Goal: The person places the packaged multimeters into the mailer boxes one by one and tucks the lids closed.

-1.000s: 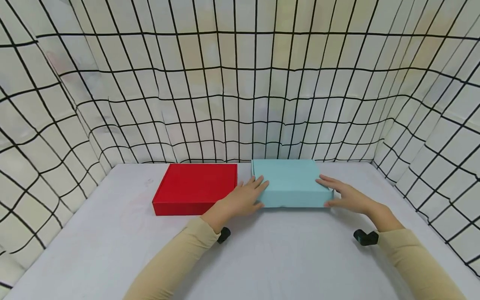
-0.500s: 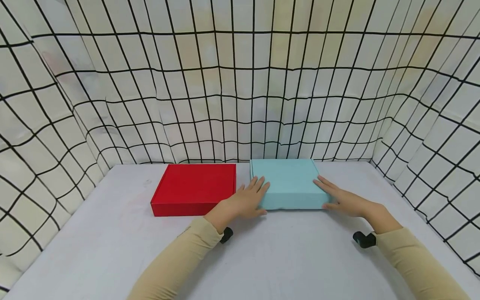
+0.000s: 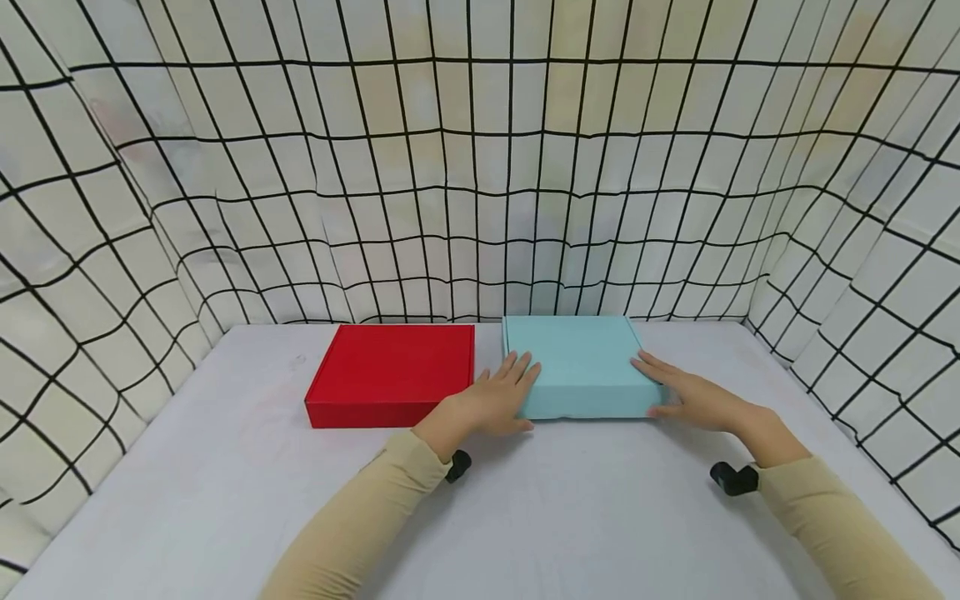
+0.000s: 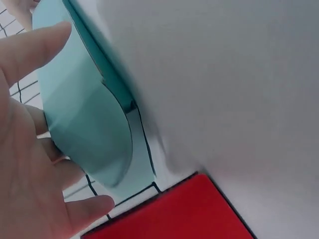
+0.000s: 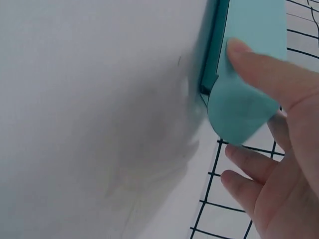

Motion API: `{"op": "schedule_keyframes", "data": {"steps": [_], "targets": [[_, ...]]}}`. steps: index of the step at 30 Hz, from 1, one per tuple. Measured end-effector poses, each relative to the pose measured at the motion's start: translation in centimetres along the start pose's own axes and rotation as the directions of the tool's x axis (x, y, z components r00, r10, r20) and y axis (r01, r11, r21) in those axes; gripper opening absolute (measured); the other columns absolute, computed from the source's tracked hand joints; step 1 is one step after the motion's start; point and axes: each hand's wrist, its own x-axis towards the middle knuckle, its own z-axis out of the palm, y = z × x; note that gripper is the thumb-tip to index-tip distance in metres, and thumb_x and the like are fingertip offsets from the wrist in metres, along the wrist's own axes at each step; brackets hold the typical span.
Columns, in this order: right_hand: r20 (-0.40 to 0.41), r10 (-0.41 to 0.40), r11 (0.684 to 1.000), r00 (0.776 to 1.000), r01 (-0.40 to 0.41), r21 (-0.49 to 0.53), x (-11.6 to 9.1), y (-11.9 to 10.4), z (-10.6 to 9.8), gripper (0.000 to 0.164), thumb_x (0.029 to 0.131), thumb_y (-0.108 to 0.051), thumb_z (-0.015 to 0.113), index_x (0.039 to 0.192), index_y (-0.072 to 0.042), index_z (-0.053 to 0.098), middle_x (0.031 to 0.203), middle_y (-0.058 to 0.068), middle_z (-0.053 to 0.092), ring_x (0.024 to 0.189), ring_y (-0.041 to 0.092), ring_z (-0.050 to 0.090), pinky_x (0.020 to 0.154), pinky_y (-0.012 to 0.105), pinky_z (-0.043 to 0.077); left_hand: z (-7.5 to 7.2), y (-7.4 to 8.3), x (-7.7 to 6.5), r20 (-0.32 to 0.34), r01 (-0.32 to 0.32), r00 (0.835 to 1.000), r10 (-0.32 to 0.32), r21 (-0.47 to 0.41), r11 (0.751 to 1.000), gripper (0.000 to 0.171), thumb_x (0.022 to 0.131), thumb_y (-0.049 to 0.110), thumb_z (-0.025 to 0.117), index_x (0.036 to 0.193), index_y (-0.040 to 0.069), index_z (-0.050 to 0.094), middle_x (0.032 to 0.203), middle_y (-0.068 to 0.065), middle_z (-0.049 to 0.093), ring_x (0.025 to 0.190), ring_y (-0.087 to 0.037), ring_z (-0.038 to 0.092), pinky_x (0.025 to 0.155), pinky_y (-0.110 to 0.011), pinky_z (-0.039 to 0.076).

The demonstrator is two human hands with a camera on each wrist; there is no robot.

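A light blue cardboard box [image 3: 577,354] lies on the white-covered table, its flat lid facing up. My left hand [image 3: 491,404] rests at its front left corner, straight fingers over the lid's edge and thumb by the front. At the front right corner, my right hand [image 3: 697,402] lays its fingers along the lid's edge. Its thumb presses on the front flap [image 5: 249,99] in the right wrist view. Both wrist views show rounded ends on this flap and a darker teal strip along its lower edge. A flat red box [image 3: 393,362] lies to the left, partly behind my left hand.
Black-lined white cloth [image 3: 480,208] walls the table at the back and both sides. The white table cover [image 3: 570,517] stretches in front of the boxes. Dark wrist cameras [image 3: 733,479] sit beside the beige sleeves [image 3: 360,525].
The blue box's front lower edge has come slightly nearer to me. My left hand has shifted a little nearer, its thumb lower; the right hand has barely moved. The red box stays in place.
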Motion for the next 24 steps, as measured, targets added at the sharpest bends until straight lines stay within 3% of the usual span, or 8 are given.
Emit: {"op": "schedule_keyframes", "data": {"steps": [4,12,17,24], "targets": [[-0.052,0.003,0.999,0.999,-0.001,0.032,-0.7,0.3,-0.5,0.08,0.092,-0.028,0.079,0.157,-0.003,0.039,0.164,0.024,0.026,0.147,0.052,0.024,0.114,0.066,0.026,0.0,-0.3,0.2,-0.013,-0.006,1.0,0.006,-0.01,1.0,0.091,0.098,0.036,0.069,0.166,0.012,0.013,0.172,-0.009,0.003,0.157,-0.031,0.001,0.12,-0.059,0.021],[-0.13,0.08,0.996,0.988,-0.076,0.038,-1.8,0.1,-0.4,0.07,0.087,-0.022,0.084,0.146,-0.003,0.053,0.141,0.024,0.059,0.124,0.048,0.057,0.099,0.063,0.047,0.1,-0.5,0.2,-0.032,-0.009,0.999,0.008,-0.02,1.0,0.088,0.098,0.032,0.07,0.165,0.011,0.017,0.172,-0.01,0.007,0.157,-0.032,0.004,0.12,-0.059,0.022],[-0.15,0.109,0.993,0.983,-0.099,0.07,-1.7,-0.3,-0.2,0.065,0.084,-0.019,0.087,0.135,0.0,0.053,0.133,0.026,0.063,0.119,0.048,0.061,0.095,0.058,0.051,0.2,-0.6,0.3,-0.038,-0.01,0.999,0.009,-0.031,0.999,0.088,0.098,0.031,0.071,0.165,0.012,0.018,0.172,-0.009,0.007,0.157,-0.031,0.005,0.119,-0.059,0.023],[-0.11,0.154,0.985,0.982,-0.143,0.097,-1.5,-0.3,-0.2,0.07,0.078,-0.019,0.091,0.13,0.005,0.051,0.135,0.031,0.058,0.118,0.051,0.061,0.093,0.056,0.054,0.0,-0.7,0.3,-0.032,-0.008,0.999,0.007,-0.048,0.999,0.089,0.096,0.032,0.072,0.165,0.014,0.019,0.172,-0.007,0.008,0.157,-0.029,0.005,0.119,-0.06,0.023]]}}
